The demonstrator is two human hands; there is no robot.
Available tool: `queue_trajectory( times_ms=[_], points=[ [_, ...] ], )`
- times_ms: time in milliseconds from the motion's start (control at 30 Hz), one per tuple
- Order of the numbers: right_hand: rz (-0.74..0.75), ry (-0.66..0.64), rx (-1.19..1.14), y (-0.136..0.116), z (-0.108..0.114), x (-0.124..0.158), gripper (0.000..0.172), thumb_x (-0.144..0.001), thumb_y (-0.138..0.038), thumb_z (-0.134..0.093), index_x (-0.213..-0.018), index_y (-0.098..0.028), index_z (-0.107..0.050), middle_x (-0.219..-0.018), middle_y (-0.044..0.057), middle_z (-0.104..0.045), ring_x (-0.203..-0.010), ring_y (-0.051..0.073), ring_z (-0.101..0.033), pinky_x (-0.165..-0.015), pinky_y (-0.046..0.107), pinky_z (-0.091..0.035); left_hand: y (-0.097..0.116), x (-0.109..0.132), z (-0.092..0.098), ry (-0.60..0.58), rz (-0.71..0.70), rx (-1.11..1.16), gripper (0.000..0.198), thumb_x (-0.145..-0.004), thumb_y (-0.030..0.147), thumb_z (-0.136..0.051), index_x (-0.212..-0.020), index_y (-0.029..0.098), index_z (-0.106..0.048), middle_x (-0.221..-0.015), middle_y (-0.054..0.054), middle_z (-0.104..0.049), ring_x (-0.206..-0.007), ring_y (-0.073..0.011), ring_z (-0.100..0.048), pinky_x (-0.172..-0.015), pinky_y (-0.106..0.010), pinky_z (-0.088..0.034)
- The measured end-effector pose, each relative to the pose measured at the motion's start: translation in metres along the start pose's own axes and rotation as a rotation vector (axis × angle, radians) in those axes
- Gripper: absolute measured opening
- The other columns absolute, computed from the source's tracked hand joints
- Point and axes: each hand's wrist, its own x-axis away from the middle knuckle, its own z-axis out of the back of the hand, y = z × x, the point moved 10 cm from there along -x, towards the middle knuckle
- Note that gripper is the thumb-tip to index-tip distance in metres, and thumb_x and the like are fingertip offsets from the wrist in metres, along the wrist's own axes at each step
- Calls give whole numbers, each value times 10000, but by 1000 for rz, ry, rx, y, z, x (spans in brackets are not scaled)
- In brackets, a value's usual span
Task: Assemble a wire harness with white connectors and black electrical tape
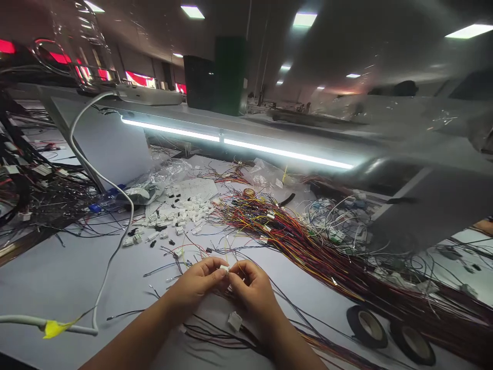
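**Fingertip grip on a small white connector**

Both grips are closed. The left hand [196, 285] and the right hand [250, 288] meet at thumb and forefinger tips on one small white connector [224, 267]. It is held just above the desk [57, 277], at the near middle of the view. Thin dark wires [208, 331] run out from under the hands and trail toward the near edge. A second white housing [234, 321] lies on those wires, just beside the right wrist.

To the right of the hands, a thick bundle of coloured wires [308, 241] sweeps diagonally across the desk in red, yellow and orange strands. A roll of black tape [366, 326] lies flat near the bundle's near end, with another black roll [412, 343] just beside it.

To the left and further back lies a scatter of loose white connectors [185, 210], with clear plastic bags [162, 177] behind them. A white cable [115, 246] curves down from the upper left and doubles back along the near-left desk. It carries a scrap of yellow tape [54, 328]. A lit strip lamp [239, 144] runs above the back of the desk.
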Motion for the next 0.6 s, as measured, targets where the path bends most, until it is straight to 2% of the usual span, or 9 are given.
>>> queue_trajectory(
  times_ms=[133,233,333,433,533,600],
  points=[
    [-61,-57,-96,11,-6,0,126,-817,-288,-580,-787,-168,-602,-674,2,-610,-603,131,-540,-551,227,-415,-5,-1,-4,-7,32,141,270,-741,324,-762,-895,136,-643,-777,-63,-700,-735,-167,-656,-765,-301,-472],
    [-38,-22,-22,10,-4,1,127,-825,-269,-566,-744,-172,-586,-645,-14,-568,-581,117,-496,-535,217,-396,-7,-3,-2,7,29,157,273,-729,312,-775,-888,129,-651,-751,-64,-700,-704,-167,-658,-742,-303,-483],
    [19,20,84,3,0,2,147,-839,-261,-554,-718,-181,-572,-650,-16,-555,-600,120,-486,-548,215,-394,-12,-6,-2,0,22,129,273,-737,323,-768,-883,118,-664,-760,-72,-702,-705,-169,-655,-746,-311,-483],
    [54,3,139,-2,-2,3,169,-865,-283,-547,-740,-182,-600,-691,3,-599,-639,136,-528,-594,231,-418,-13,-7,-2,-4,-3,87,288,-743,345,-756,-889,112,-668,-798,-89,-706,-740,-187,-654,-770,-332,-478],
    [75,-17,144,-7,-3,3,188,-892,-305,-539,-779,-187,-631,-733,18,-631,-675,150,-564,-630,246,-442,-7,-6,1,37,-46,40,292,-741,371,-746,-890,136,-657,-821,-63,-692,-755,-174,-637,-772,-317,-470],
    [131,-9,139,-15,-1,2,186,-909,-306,-528,-821,-195,-648,-793,27,-643,-740,160,-588,-687,257,-462,2,-3,6,93,-86,-75,278,-756,377,-724,-907,156,-650,-827,-38,-676,-767,-160,-621,-765,-293,-461]
  ],
)
